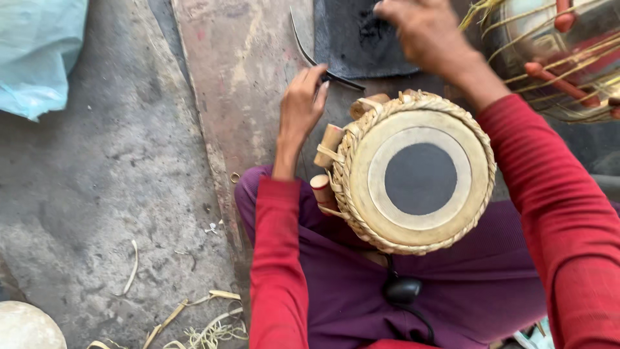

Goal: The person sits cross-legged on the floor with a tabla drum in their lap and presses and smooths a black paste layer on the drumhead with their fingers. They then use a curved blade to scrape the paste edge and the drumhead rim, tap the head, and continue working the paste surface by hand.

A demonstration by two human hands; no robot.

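Drum (420,178), lap, centre. Left hand (302,106) at ten o'clock pinching curved blade (309,55); right hand (426,32) at twelve o'clock, grip unclear. Step: likely tool pickup; next needs steadying.

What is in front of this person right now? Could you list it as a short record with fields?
Setting: person seated on a grey floor, red sleeves, purple lap
Centre: small hand drum on the lap, pale skin with a black round patch, braided rim, wooden pegs at its side
Left hand: pinching a thin curved dark tool
Right hand: raised over a dark mat, grip unclear
Nearby: second drum with straps, top right; pale strips on the floor; light blue bag
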